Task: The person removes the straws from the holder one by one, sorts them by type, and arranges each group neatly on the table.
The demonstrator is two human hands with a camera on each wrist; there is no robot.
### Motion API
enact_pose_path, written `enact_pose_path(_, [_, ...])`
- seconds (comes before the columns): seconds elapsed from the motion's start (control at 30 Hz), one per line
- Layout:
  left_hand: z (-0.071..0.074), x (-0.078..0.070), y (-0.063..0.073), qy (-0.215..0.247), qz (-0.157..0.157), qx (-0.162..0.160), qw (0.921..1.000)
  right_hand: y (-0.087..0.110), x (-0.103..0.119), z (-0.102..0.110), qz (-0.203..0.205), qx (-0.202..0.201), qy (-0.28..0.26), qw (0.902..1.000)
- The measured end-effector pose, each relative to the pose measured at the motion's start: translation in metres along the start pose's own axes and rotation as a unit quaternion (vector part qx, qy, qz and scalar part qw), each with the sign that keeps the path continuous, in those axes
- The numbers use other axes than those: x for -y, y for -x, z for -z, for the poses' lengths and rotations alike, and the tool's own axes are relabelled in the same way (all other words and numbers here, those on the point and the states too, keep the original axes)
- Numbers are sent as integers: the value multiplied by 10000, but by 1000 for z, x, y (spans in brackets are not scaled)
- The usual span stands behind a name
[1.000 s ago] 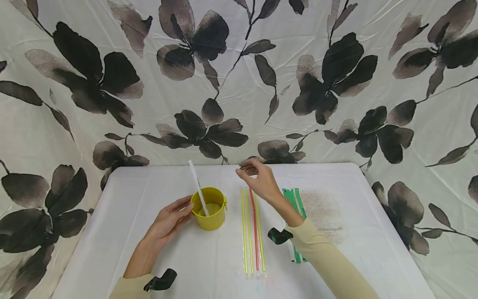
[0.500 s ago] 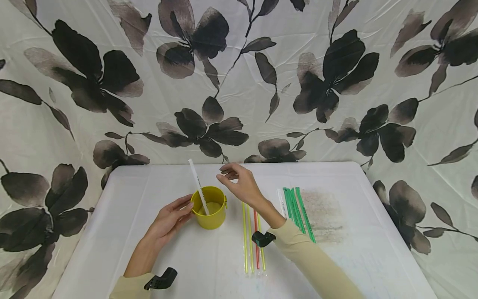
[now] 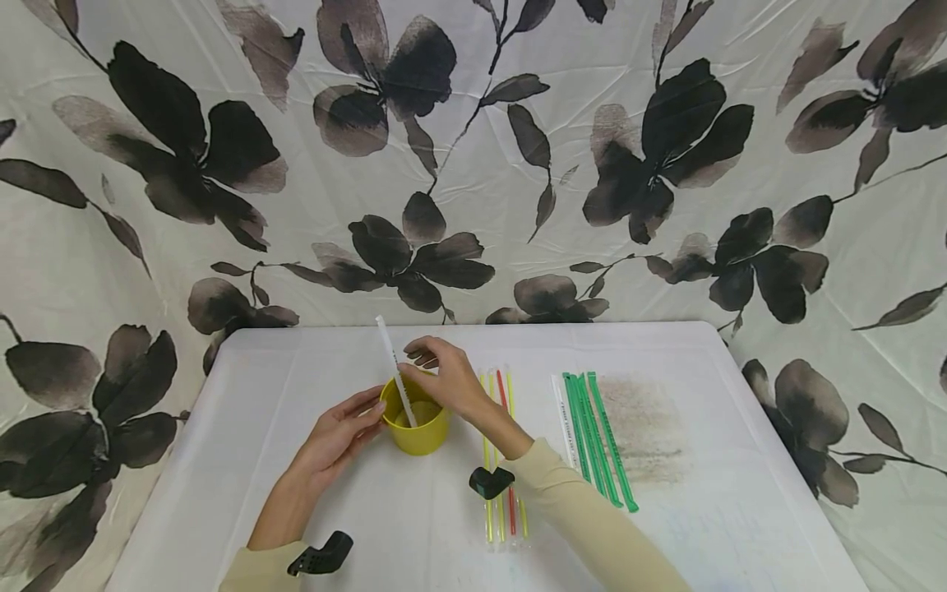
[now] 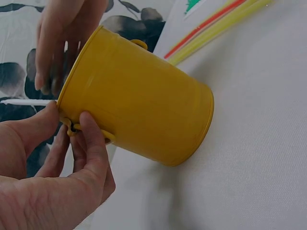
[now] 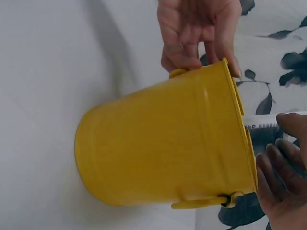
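A small yellow bucket (image 3: 420, 436) stands on the white table, with one white paper-wrapped straw (image 3: 392, 353) leaning up out of it. My left hand (image 3: 342, 434) holds the bucket by its left side; in the left wrist view that hand's (image 4: 72, 177) thumb and fingers pinch the rim by the handle lug. Over the bucket's far right rim is my right hand (image 3: 447, 378), its fingers loosely bent close to the straw. In the right wrist view its thumb overlaps the straw (image 5: 261, 120), while the fingers stay apart from it; contact cannot be told.
To the right of the bucket lie yellow straws and a red straw (image 3: 510, 510) in clear wrappers, partly under my right forearm. Farther right are several green-wrapped straws (image 3: 595, 436) beside a white one (image 3: 564, 419). A brownish stain (image 3: 644, 427) marks the tablecloth there. Floral fabric hangs behind.
My right hand has moved left from above the yellow and red straws to the bucket's rim, near the white straw. My left hand and the bucket have stayed in place.
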State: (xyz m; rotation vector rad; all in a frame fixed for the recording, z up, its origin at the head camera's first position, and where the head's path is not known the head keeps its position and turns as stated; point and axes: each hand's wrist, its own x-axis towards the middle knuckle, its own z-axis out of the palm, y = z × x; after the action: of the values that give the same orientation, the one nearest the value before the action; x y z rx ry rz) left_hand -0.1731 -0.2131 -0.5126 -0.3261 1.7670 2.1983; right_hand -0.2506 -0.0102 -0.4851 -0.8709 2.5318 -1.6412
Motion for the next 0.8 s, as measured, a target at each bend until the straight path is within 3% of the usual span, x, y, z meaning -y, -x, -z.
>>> enact_pose_path(0.43, [0, 1, 1, -14, -64, 61, 10000, -6, -1, -16, -213, 212, 384, 9988])
enact_pose_path(0.8, [-1, 2, 1, -39, -35, -19, 10000, -2, 0, -4, -135, -83, -34, 9999])
